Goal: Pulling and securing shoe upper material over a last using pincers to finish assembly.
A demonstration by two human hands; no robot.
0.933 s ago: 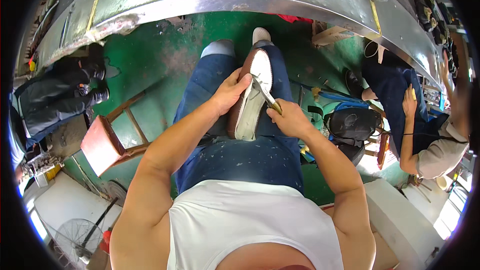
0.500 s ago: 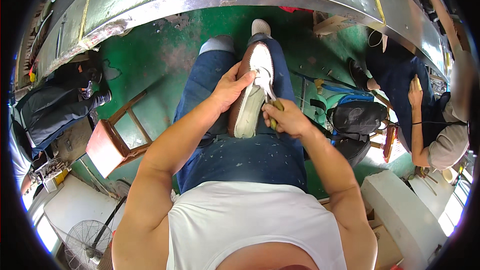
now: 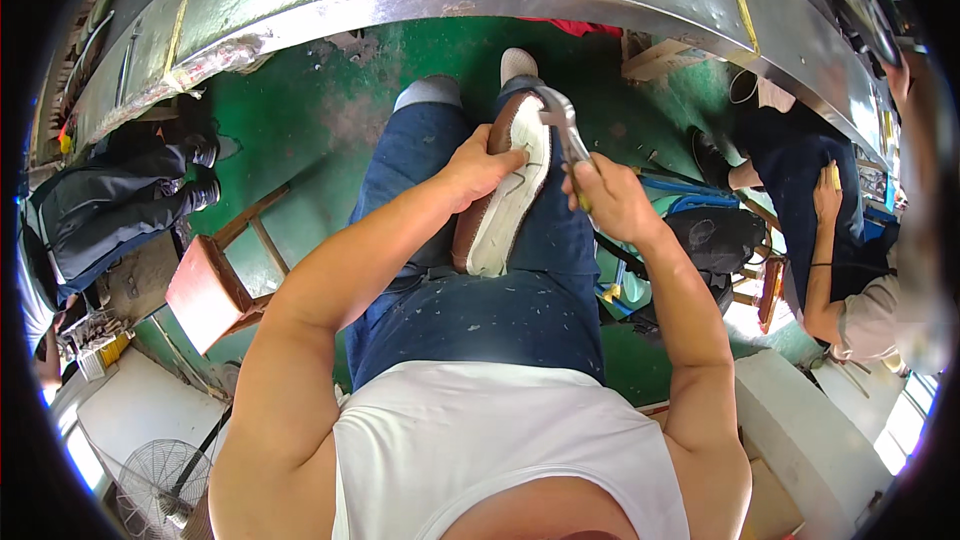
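A brown leather shoe (image 3: 496, 225) lies bottom up along my thighs, toe pointing away from me. Its pale, whitish underside faces me, bordered by a stitched brown edge. My left hand (image 3: 478, 170) clasps the shoe from the left, its thumb pressed on the underside. A thin dark curved line, perhaps a thread, shows beside that thumb. In my right hand (image 3: 615, 198) are metal lasting pliers (image 3: 566, 125) with yellowish handles. Their curved head is at the right side of the toe; whether it touches the shoe I cannot tell.
A metal-topped bench (image 3: 400, 5) spans the far side. A red-seated wooden stool (image 3: 208, 290) stands left, above a wire fan (image 3: 165, 485). Black bags (image 3: 715, 238) lie right, near a seated co-worker (image 3: 825, 200). Another person's legs (image 3: 120, 205) show far left.
My right hand has lifted the pliers away from beside my left thumb, moving them farther from me toward the toe. My left hand still holds the shoe, which has shifted slightly.
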